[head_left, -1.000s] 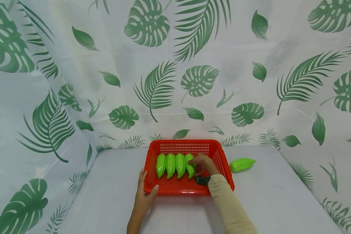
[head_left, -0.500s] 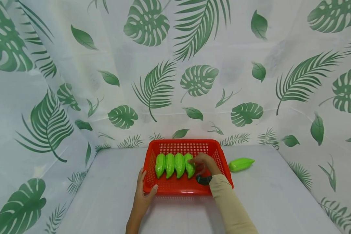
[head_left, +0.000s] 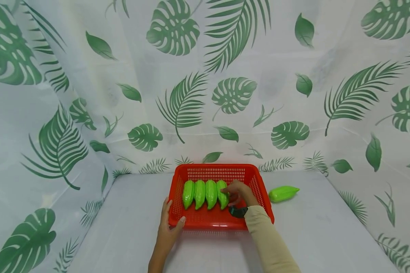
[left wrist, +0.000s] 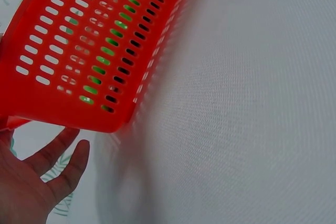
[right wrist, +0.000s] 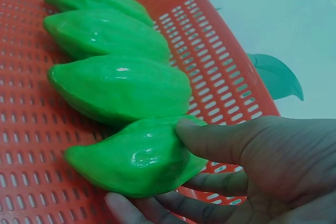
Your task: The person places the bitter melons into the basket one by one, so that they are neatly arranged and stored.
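A red plastic basket (head_left: pixel 205 222) with slotted walls stands on the table and holds several bright green, ridged gourds (head_left: pixel 199 194) side by side. My right hand (head_left: pixel 240 191) grips the rightmost gourd (head_left: pixel 222 194) inside the basket. In the right wrist view the thumb lies on top of that gourd (right wrist: pixel 142 156), with fingers under its near side. My left hand (head_left: pixel 167 231) holds the basket's front left corner, its thumb at the front rim and fingers along the left side. In the left wrist view two loosely stretched fingers (left wrist: pixel 63 166) show below the basket's corner (left wrist: pixel 100 114).
One more green gourd (head_left: pixel 283 193) lies on the white table (head_left: pixel 314 231), just right of the basket. A white sheet with green leaf prints (head_left: pixel 232 140) rises close behind the basket and along both sides of the table.
The view shifts very slightly. Both hands, the basket and the gourds stay practically where they were.
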Demonstrator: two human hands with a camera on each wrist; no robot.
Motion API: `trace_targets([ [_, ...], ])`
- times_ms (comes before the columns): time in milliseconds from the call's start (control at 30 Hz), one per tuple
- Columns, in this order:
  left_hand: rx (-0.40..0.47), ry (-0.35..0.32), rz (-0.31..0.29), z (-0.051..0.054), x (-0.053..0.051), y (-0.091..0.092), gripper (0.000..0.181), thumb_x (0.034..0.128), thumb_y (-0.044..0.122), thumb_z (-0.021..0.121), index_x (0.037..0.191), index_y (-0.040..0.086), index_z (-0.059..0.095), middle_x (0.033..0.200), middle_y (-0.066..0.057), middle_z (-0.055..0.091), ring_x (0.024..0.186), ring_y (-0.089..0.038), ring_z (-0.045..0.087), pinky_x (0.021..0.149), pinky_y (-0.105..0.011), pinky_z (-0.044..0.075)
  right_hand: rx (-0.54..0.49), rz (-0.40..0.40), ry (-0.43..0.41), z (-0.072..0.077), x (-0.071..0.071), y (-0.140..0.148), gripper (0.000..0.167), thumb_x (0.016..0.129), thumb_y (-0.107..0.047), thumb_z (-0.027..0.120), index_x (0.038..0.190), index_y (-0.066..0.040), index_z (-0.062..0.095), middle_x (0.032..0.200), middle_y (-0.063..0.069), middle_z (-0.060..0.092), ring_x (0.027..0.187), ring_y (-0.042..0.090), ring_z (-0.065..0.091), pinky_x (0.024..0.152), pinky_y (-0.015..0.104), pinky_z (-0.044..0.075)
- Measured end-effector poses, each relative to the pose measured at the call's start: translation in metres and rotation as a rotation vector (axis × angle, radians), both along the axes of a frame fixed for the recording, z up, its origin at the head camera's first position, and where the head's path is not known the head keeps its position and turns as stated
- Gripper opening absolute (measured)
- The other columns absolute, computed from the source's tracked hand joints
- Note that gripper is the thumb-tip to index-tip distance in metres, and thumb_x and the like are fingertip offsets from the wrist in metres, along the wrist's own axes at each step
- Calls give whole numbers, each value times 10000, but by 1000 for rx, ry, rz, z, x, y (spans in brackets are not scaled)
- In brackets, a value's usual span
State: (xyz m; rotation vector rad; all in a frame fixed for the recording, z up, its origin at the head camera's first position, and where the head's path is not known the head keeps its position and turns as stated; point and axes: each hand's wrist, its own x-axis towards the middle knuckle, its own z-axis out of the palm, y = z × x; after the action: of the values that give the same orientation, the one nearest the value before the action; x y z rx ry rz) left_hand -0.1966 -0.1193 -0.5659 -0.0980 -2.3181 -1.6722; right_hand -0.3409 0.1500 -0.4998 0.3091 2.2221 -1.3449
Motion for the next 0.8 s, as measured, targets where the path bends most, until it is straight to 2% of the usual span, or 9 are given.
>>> trace_targets([
  [300,2,2,4,0,0,0,772,910,274,686,1539,136,261,1646,-34,124,1519,-306,113,1188,-569,174,-11,7,3,-3,-2,0,300,932,-206,663,1074,10,511,1006,179,558,876,330,638,723,453,607],
  [567,-6,9,4,0,0,-1,776,905,298,689,1537,135,268,1642,8,132,1519,-283,126,1190,-575,177,49,52,-10,7,1,0,480,942,-269,644,1256,26,433,1167,228,537,1030,372,603,743,465,595],
  [800,-7,8,-2,0,0,0,767,909,291,686,1535,137,271,1643,-22,131,1516,-317,126,1186,-582,178,88,99,0,13,2,7,482,970,-304,595,1283,29,443,1202,259,564,1058,383,625,771,447,599],
])
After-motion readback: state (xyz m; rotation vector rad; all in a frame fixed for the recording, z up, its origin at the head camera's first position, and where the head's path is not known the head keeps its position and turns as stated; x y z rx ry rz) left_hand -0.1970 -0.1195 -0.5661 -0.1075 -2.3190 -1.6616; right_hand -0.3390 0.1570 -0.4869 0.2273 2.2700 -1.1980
